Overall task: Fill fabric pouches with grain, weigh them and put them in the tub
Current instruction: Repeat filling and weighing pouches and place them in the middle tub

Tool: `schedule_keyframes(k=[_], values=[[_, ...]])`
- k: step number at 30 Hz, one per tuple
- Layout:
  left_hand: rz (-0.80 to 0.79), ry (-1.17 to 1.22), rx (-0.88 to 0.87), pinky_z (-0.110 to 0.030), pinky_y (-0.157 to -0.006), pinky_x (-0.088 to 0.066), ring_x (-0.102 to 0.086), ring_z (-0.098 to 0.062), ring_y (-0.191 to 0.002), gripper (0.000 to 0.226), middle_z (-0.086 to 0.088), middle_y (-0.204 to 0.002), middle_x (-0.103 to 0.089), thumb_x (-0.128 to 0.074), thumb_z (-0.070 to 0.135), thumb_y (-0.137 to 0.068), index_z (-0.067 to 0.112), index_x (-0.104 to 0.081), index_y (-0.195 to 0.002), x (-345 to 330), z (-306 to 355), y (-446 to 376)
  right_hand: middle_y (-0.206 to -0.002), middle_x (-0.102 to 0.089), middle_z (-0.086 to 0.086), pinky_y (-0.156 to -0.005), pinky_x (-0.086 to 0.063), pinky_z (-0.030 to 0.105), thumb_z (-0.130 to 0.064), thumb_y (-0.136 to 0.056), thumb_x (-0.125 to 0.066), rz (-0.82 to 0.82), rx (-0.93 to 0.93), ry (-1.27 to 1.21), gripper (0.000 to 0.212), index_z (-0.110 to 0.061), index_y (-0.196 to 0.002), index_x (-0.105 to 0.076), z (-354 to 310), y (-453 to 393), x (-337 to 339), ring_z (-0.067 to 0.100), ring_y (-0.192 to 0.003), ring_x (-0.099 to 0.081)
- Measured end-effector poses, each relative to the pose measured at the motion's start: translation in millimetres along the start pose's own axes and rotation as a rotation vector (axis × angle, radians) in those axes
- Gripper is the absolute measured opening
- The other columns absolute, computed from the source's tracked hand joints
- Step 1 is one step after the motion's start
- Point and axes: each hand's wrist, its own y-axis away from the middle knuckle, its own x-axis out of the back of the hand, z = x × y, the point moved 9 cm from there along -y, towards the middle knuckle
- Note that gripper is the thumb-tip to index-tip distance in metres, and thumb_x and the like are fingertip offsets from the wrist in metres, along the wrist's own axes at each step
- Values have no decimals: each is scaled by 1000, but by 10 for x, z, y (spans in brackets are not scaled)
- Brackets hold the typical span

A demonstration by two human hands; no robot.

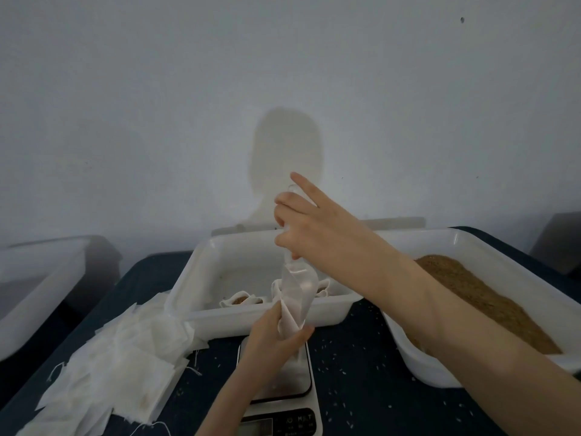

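Nearest, a white scale (pixel 283 404) sits on the dark worktop (pixel 361 388), loose grains scattered around it. Above its platform the left hand (pixel 270 338) has its fingers curled round a white fabric pouch (pixel 287 319), holding its mouth up. The right hand (pixel 309 225) grips a clear plastic scoop (pixel 297 278), index finger raised, tipping it into the pouch. Left lies a pile of empty pouches (pixel 122 363). Behind, a white tub (pixel 201 278) holds filled pouches (pixel 240 299); at right another tub (pixel 440 366) holds brown grain (pixel 471 291).
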Motion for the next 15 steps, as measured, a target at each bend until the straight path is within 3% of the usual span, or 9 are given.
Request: schedule_keyframes(k=[2, 4, 7, 12, 15], values=[[-3, -8, -10, -37, -74, -56, -64, -13, -82, 32, 3, -90, -66, -70, 43, -77, 18, -59, -94, 27, 7, 1, -95, -58, -2, -118, -5, 47, -13, -82, -55, -21, -2, -10, 20, -27, -82, -69, 19, 24, -26, 19, -116, -52], [-6, -1, -17, -34, -71, -56, -63, -12, -79, 32, 4, -87, -65, -70, 44, -76, 20, -59, -93, 67, -9, 1, -103, -55, -1, -115, 10, 46, -24, -88, -56, -97, -16, -87, 15, -27, -96, -69, 104, 67, -117, 20, -120, -45], [-26, 25, -11, -31, -72, -55, -64, -10, -80, 25, 4, -89, -67, -71, 39, -81, 21, -61, -95, 105, -56, -1, -114, -51, -4, -112, 19, 40, -40, -92, -54, -180, -88, -223, 28, -33, -118, -62, 312, 180, -310, 16, -124, -38], [-85, 29, -57, -17, -67, -50, -63, -2, -78, 20, 16, -88, -68, -67, 42, -84, 28, -63, -97, 100, -41, 12, -110, -48, -13, -112, -6, 27, -49, -91, -51, -275, -203, -517, 35, -37, -123, -58, 566, 520, -682, 6, -111, -44], [-94, 43, -67, -14, -63, -47, -59, 0, -69, 11, 13, -80, -67, -63, 37, -89, 27, -65, -93, 82, -34, 11, -99, -47, -16, -89, -22, 19, -50, -89, -54, -282, -268, -667, 33, -37, -118, -62, 659, 771, -875, 2, -93, -43]])
